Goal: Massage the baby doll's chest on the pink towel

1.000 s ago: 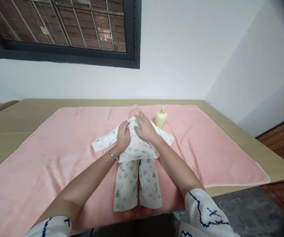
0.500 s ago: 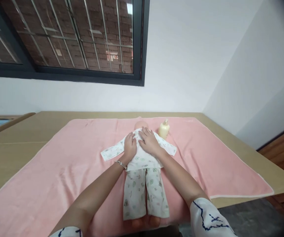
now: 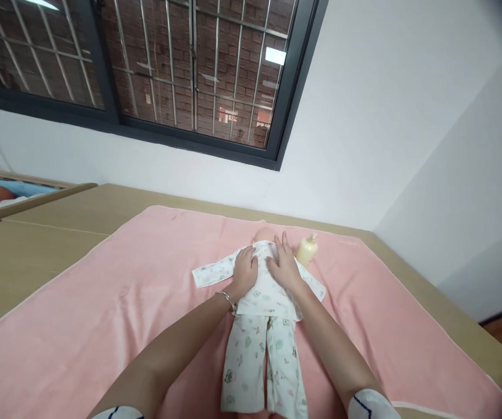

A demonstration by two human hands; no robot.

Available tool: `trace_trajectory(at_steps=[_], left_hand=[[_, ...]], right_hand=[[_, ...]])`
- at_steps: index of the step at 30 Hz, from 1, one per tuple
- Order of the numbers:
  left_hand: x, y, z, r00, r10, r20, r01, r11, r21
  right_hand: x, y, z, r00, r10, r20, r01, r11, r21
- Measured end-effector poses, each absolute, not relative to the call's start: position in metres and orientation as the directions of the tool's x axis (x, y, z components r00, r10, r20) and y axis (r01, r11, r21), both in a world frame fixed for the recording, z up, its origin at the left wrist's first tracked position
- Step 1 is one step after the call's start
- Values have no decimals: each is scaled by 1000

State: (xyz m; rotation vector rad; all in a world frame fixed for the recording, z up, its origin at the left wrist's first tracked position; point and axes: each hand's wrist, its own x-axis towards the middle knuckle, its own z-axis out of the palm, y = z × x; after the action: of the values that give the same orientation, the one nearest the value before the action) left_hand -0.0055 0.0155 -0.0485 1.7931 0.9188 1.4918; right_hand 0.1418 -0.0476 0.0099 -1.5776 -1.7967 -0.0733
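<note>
single head-worn view, from above near side of pink blanket, facing forward and down toward wall, window

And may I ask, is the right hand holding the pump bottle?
No, the right hand is spread over the patterned top, while the pump bottle sits on the pink blanket.

A dark-framed window with a vertical mullion is set in the white back wall. Metal bars stand in front of brickwork. A bright rectangular patch, apparently a lamp reflection, shows on the pane. A shaded side wall adjoins at right. The tan tabletop meets the back wall.
</note>
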Motion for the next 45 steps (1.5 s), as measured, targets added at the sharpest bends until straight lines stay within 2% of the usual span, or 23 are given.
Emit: trace_trajectory(at_steps=[2, 6, 10, 12, 15, 16, 18, 20, 22, 24, 26, 30, 35, 38, 42, 45], left_hand=[[-7, 14, -46, 125, 847, 517, 99, -529, 843], [-7, 13, -44, 150, 863, 482, 185, -504, 844], [-7, 10, -46, 103, 878, 468, 213, -479, 852], [-9, 9, -44, 79, 887, 455, 242, -459, 855], [-12, 11, -24, 85, 877, 473, 264, -478, 838], [-12, 12, -13, 114, 868, 483, 223, -496, 839], [-4, 15, 14, 171, 862, 477, 37, -489, 871], [14, 17, 42, 253, 887, 386, -232, -332, 914], [41, 17, 66, 419, 895, 150, -434, 52, 900], [72, 16, 80, 572, 816, -82, -469, 407, 784], [98, 16, 84, 650, 729, -215, -462, 603, 650], [124, 21, 77, 682, 678, -276, -504, 708, 495], [126, 23, 70, 706, 650, -280, -507, 741, 441], [115, 13, 69, 728, 621, -293, -475, 763, 438], [81, -12, 70, 731, 551, -403, -363, 814, 453], [50, -32, 80, 698, 540, -470, -323, 823, 466]], right_hand=[[140, -45, 7, -22, 862, 507, 890, 248, -383], [136, -43, 5, -141, 936, 323, 912, 249, -325], [133, -44, 11, -135, 952, 275, 911, 229, -344], [136, -46, 17, -129, 950, 286, 894, 236, -382], [150, -51, 34, -56, 924, 379, 855, 240, -460], [157, -52, 41, -1, 906, 423, 842, 230, -489], [172, -55, 53, 150, 851, 503, 813, 184, -553], [189, -55, 61, 282, 787, 548, 789, 134, -599], [206, -53, 65, 349, 752, 559, 781, 96, -617], [221, -50, 63, 362, 757, 544, 783, 70, -619], [234, -47, 59, 353, 786, 508, 782, 50, -621], [245, -46, 54, 277, 850, 449, 829, 25, -559], [240, -46, 53, 270, 856, 441, 873, -25, -488], [242, -45, 54, 331, 832, 446, 807, -3, -591], [246, -50, 61, 482, 784, 392, 579, 51, -814], [227, -58, 69, 555, 709, 435, 515, 117, -849]])
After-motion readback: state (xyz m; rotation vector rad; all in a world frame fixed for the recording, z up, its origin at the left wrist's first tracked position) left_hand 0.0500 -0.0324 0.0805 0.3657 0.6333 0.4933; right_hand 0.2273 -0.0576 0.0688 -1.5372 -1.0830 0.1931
